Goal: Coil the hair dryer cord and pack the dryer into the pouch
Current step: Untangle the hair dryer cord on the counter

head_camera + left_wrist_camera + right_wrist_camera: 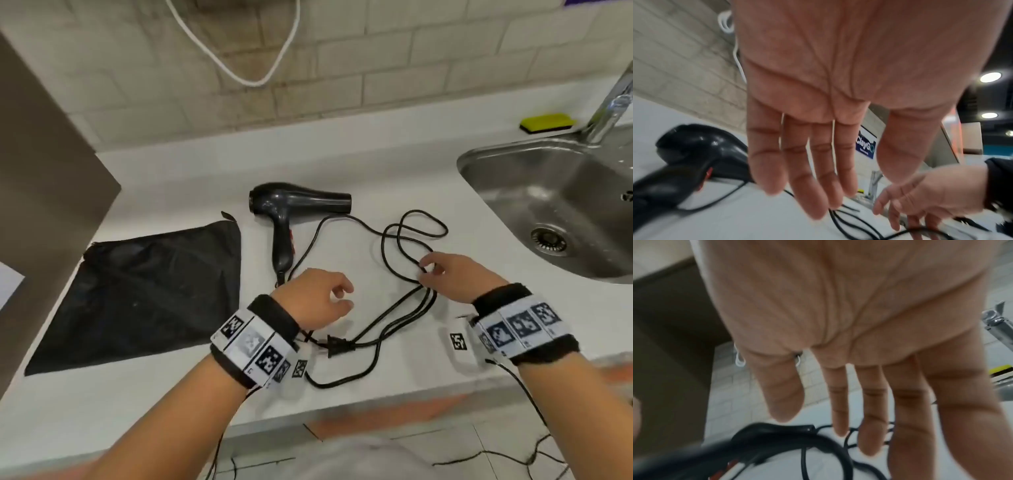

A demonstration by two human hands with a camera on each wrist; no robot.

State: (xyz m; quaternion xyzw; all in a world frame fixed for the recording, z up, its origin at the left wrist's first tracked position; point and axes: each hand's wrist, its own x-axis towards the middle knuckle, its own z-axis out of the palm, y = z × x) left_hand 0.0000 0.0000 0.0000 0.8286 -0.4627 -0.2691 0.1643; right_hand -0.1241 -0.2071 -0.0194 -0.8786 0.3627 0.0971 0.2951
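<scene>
Basically nothing is finished yet; coiling is only just starting. The cord (387, 240) is lying loose on the desk (376, 164) in untidy loops btwn the dryer (291, 209) and the sink (486, 164), w/ the plug (337, 344) sitting near the front edge, close by the left wrist. The dryer is resting on its side, handle pointing toward the person, not picked up. The pouch (147, 287) is lying flat to the left of the dryer, just beside it, w/ nothing in it as far as I can see.

The right hand (452, 274) is reaching over the spot where several strands are crossing; its fingers are looking spread and fairly straight in the wrist view, tips right at the cord, but I can't tell whether any strand is being pinched. The left hand (318, 296) is hovering above the desk btwn dryer handle and plug, its grip relaxed, fingers straight, holding nothing.

Left to do, I'd judge: gathering the loops into one neat coil, then opening the pouch and sliding dryer + cord inside. So approx. the whole job is remaining.
</scene>
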